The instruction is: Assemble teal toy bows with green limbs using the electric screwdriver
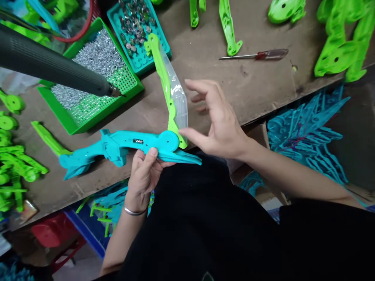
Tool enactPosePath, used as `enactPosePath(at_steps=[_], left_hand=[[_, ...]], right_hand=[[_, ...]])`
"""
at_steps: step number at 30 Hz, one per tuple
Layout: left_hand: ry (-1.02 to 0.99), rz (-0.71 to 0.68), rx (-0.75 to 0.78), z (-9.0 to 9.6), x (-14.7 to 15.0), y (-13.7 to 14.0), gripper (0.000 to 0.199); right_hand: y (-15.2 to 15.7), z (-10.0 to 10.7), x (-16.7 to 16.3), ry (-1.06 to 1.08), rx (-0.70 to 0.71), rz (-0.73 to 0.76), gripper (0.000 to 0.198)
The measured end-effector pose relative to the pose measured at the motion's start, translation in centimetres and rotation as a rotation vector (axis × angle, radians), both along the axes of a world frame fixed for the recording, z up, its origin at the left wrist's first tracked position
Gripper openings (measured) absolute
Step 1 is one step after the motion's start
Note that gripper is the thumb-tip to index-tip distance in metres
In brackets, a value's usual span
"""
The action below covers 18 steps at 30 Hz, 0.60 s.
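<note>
My left hand (146, 171) grips a blue plastic toy body (140, 142) near its right end, thumb on top. A lime-green arm with a clear plastic blade (179, 97) rises from the round joint at that end. A second green arm (49, 138) sticks out at the toy's left end. Close to the right of the clear blade is my right hand (216, 121), its fingers apart and curved. Its thumb tip overlaps the blade's lower edge; whether it touches cannot be made out.
A green basket of small screws (96, 58) and a blue tray of metal parts (134, 27) stand behind. A grey electric screwdriver (55, 66) hangs over the basket. A hand screwdriver (263, 55) and green parts (341, 39) lie on the bench. Blue parts (304, 132) sit below its edge.
</note>
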<state>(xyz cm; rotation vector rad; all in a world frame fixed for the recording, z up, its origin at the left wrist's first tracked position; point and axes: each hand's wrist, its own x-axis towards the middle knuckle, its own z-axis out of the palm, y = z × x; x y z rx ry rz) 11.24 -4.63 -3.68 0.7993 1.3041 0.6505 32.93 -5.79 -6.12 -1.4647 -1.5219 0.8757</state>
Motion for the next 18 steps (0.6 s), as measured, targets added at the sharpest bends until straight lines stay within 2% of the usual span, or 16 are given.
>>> enactPosePath(at_steps=[3,6,10,12,15,18], left_hand=[[0.015,-0.007,0.006,0.0,-0.2,-0.1,0.036],[0.019,0.002,0.002,0.0,-0.3,-0.1,0.038],[0.017,0.004,0.0,-0.1,-0.3,-0.2,0.037],[0.013,0.014,0.006,-0.3,-0.2,-0.2,0.034],[-0.018,0.019,0.008,-0.6,-0.1,0.0,0.033],[-0.074,0.03,-0.009,-0.9,0.1,0.1,0.031]], right_hand=[[-0.8,-0.2,0.3,-0.142,0.155,0.135,0.074],[-1.0,-0.3,0.1,-0.22,0.22,0.233,0.062],[-0.5,0.0,0.2,-0.309,0.246,0.243,0.052],[0.0,0.2,1.4,-0.348,0.252,0.186,0.046],[1.5,0.1,4.2,-0.491,0.214,-0.066,0.035],[3.1,-0.5,6.8,-0.747,0.024,-0.308,0.032]])
